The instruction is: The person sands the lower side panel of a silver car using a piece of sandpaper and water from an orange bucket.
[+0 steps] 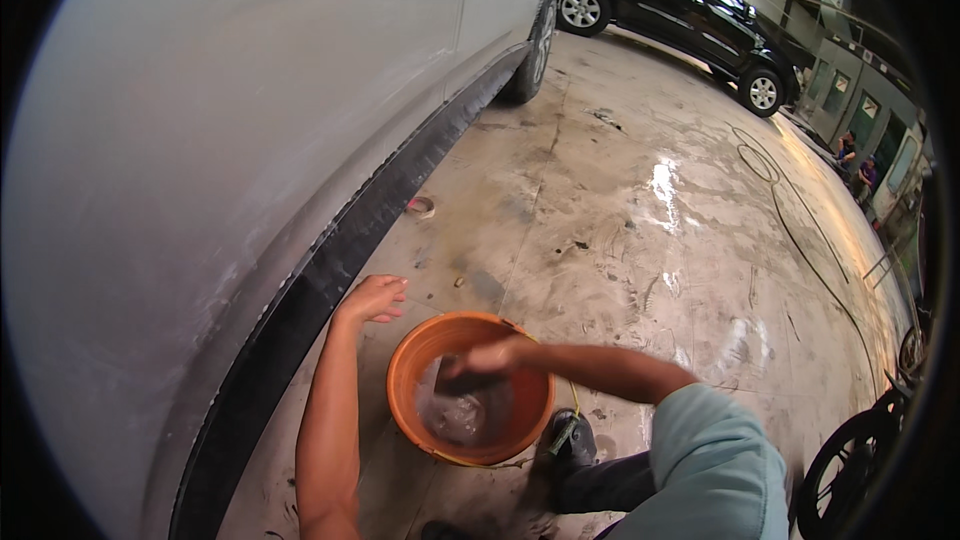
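Note:
An orange bucket (pixel 402 395) stands on the floor in front of me with murky, greyish water (pixel 462 418) in it. My right hand (pixel 492 357) reaches inside, smeared by motion, and grips a dark flat piece (pixel 450 374) just over the stirred water; its exact kind is unclear. Beside the car's dark lower sill (pixel 345 240), my left hand (pixel 374 298) hangs with loosely stretched fingers and nothing in them. It is above and left of the bucket's rim. The car's side panel (pixel 250 90) is dull grey with pale smears.
A roll of tape (pixel 421 207) lies by the sill. My shoe (pixel 572 438) is right of the bucket, near its handle. A hose (pixel 800 230) runs across the stained, wet floor. A black car (pixel 670 0) stands farther back, a black wheel (pixel 845 465) at lower right. Two people sit far right.

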A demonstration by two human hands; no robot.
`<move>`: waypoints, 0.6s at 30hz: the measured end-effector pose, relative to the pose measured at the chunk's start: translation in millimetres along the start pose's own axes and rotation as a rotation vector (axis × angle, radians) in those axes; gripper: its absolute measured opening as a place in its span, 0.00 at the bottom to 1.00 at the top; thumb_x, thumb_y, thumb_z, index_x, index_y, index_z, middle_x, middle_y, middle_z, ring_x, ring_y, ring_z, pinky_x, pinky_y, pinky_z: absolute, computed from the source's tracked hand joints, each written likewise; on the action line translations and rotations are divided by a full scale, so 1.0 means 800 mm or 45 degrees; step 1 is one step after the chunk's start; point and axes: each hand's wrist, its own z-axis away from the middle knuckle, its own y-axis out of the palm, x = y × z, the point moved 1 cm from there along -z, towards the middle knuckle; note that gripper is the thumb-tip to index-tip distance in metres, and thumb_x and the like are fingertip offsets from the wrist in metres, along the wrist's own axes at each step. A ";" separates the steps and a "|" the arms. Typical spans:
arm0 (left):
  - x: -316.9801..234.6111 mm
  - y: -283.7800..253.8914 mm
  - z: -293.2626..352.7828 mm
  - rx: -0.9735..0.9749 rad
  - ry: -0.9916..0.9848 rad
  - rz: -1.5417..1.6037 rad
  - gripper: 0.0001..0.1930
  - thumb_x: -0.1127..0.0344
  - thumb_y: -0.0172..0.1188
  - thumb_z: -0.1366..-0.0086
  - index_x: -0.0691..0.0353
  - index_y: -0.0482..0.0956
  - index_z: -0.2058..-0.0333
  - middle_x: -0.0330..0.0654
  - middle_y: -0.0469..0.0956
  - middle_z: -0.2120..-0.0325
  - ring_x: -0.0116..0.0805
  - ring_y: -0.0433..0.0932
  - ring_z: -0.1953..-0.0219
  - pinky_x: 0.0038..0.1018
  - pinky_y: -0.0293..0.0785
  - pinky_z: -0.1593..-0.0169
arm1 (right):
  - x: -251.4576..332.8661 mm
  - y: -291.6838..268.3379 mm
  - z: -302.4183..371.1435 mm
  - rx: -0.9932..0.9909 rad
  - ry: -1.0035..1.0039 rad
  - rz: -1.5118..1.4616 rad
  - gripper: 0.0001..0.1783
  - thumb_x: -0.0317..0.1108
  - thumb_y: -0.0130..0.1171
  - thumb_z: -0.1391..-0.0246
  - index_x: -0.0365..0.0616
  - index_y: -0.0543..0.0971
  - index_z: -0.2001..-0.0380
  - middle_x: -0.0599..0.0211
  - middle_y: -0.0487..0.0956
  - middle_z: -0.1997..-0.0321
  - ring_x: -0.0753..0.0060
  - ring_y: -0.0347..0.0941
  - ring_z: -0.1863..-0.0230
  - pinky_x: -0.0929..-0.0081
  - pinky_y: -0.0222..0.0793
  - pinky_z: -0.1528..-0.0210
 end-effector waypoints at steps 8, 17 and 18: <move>0.040 0.016 -0.009 -0.026 -0.141 -0.212 0.27 0.47 0.53 0.35 0.54 0.70 0.42 0.45 0.75 0.49 0.35 0.80 0.59 0.30 0.75 0.56 | 0.245 -0.199 0.099 -1.292 -0.771 -0.438 0.37 0.52 0.44 0.37 0.34 0.56 0.35 0.49 0.59 0.31 0.54 0.60 0.34 0.62 0.55 0.36; 0.059 0.022 0.019 -0.135 -0.309 -0.484 0.28 0.51 0.56 0.35 0.62 0.68 0.42 0.41 0.71 0.46 0.36 0.70 0.44 0.29 0.63 0.39 | 0.431 0.032 -0.010 -1.870 -2.067 0.271 0.42 0.35 0.50 0.41 0.42 0.41 0.30 0.47 0.37 0.25 0.42 0.32 0.25 0.58 0.38 0.26; 0.063 0.015 0.032 -0.148 -0.326 -0.514 0.28 0.51 0.55 0.34 0.62 0.68 0.42 0.43 0.72 0.47 0.37 0.71 0.44 0.30 0.64 0.39 | 0.429 0.042 -0.017 -1.707 -2.051 0.223 0.42 0.36 0.50 0.41 0.42 0.41 0.29 0.48 0.38 0.25 0.42 0.32 0.25 0.58 0.38 0.26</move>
